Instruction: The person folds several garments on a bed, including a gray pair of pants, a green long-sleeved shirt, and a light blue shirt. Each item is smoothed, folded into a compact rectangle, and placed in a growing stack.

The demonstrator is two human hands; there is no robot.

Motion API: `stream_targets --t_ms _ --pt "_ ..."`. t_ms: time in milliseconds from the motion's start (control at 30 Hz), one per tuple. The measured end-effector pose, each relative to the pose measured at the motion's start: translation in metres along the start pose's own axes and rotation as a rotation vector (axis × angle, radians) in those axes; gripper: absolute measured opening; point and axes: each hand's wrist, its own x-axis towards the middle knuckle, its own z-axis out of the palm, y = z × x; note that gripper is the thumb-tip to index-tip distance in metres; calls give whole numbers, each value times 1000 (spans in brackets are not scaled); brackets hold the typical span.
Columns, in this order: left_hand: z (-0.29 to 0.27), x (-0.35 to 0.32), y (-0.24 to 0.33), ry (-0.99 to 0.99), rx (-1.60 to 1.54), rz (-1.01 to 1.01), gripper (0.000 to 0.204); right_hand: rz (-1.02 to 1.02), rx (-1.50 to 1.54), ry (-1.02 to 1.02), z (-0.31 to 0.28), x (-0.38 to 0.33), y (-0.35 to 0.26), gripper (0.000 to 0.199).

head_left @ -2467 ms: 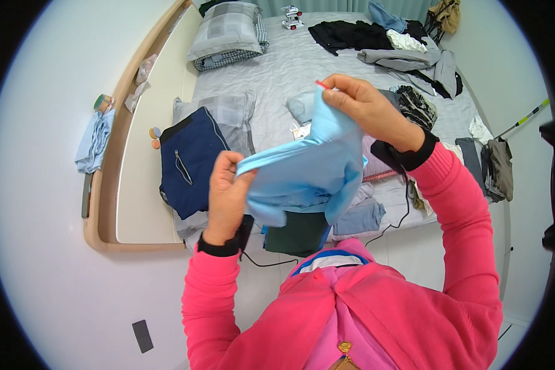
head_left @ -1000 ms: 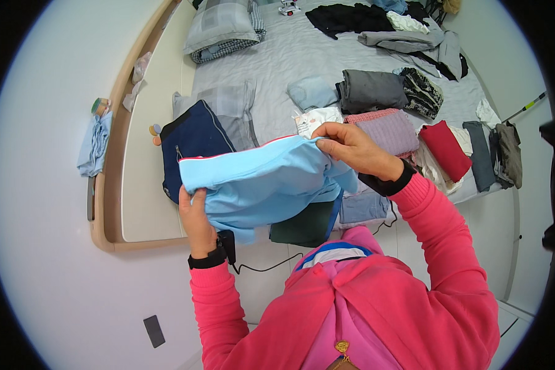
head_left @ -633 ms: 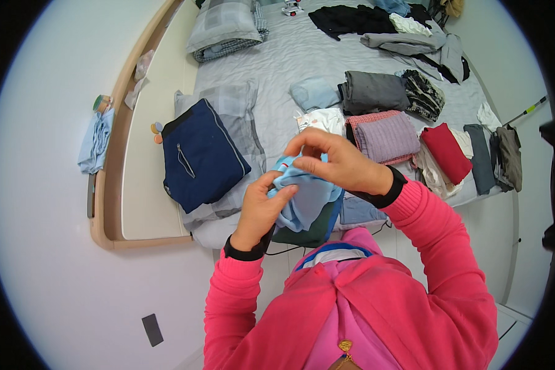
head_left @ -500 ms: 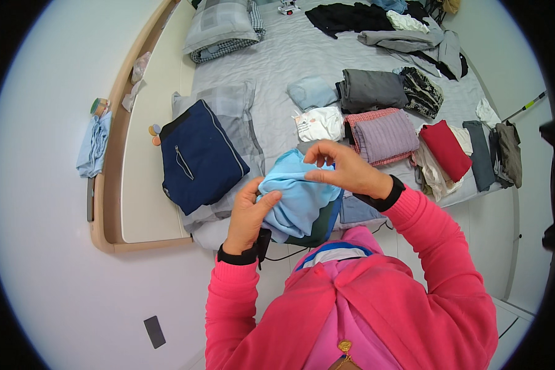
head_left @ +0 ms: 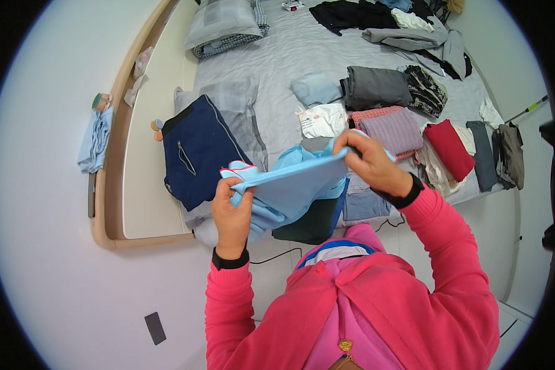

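Observation:
A light blue garment with thin red-and-white trim is stretched between my two hands. My left hand pinches one end of its upper edge, fingers closed, beside the folded navy zip-pocket garment. The other end is gripped by my right hand, also closed, in front of the folded mauve cloth. Loose fabric hangs below the taut edge in folds. A dark green item with a blue edge lies partly under it. What kind of garment the blue one is, I cannot make out.
Folded clothes lie along the bed: a white piece, a dark grey stack, a red one and blue denim. Black clothing is heaped at the back. The wooden headboard bounds the left side.
My hands have moved apart, the left one leftward, the right one slightly rightward. The blue garment went from bunched to pulled taut along its top edge, and its red trim now shows.

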Motion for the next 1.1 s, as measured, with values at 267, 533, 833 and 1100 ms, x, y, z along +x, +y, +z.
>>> stream_targets --t_ms 267,533,833,1100 --pt "20 -4 -7 221 -205 131 20 72 -18 -217 57 -41 -10 36" --pt "-42 19 12 -235 -67 11 59 161 71 156 -11 -1 -9 18" --pt "-163 51 90 411 204 253 14 -344 -243 462 -161 27 -112 24" --pt "-183 38 144 537 206 459 16 -297 -381 604 -167 -1 -161 27"
